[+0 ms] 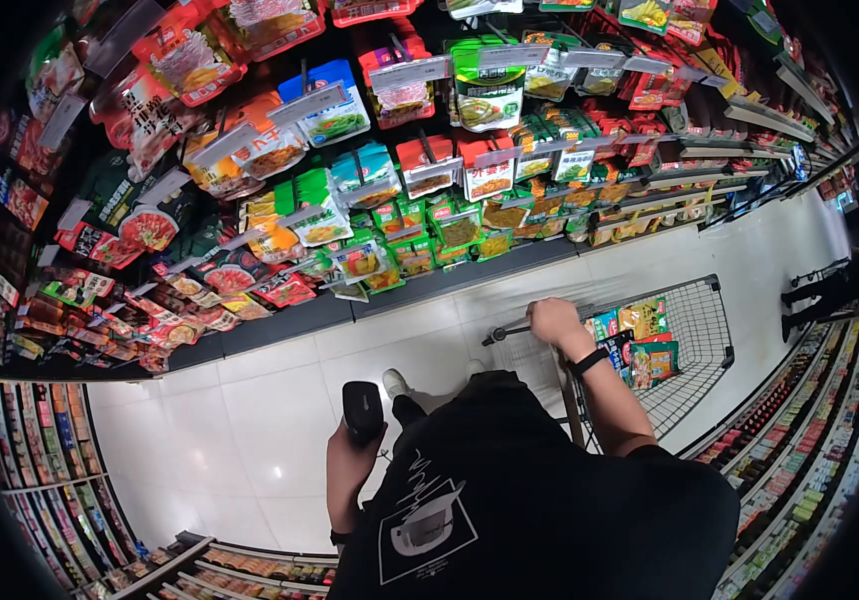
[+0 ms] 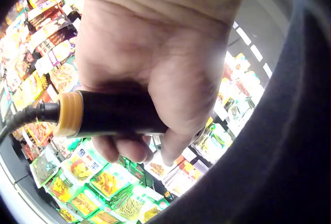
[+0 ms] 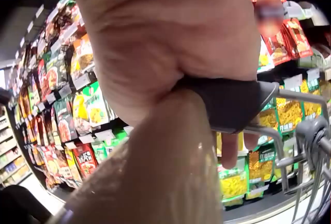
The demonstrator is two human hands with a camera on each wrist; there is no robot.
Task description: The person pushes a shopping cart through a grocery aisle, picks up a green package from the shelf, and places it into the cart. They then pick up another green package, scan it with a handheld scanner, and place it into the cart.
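Note:
My left hand [image 1: 354, 452] grips a black handheld barcode scanner [image 1: 362, 408], its rounded head facing up in the head view. The left wrist view shows fingers curled round the scanner's black grip, with an orange ring and a cable at its end. On the other side, my right hand [image 1: 557, 324] holds the handle of a wire shopping cart [image 1: 728, 322]. The dark grey handle [image 3: 230, 105] passes under the palm in the right wrist view, where a glossy tan shape [image 3: 173, 157] covers part of it. Several food packets [image 1: 654, 362] lie in the cart.
Shelves of hanging food packets [image 1: 490, 85] run along the front, with price tags on their hooks. More stocked shelves [image 1: 800, 440] stand at the right, left and behind. Pale floor tiles [image 1: 240, 430] lie between. Farther right, a person in dark trousers [image 1: 830, 292] stands near another cart.

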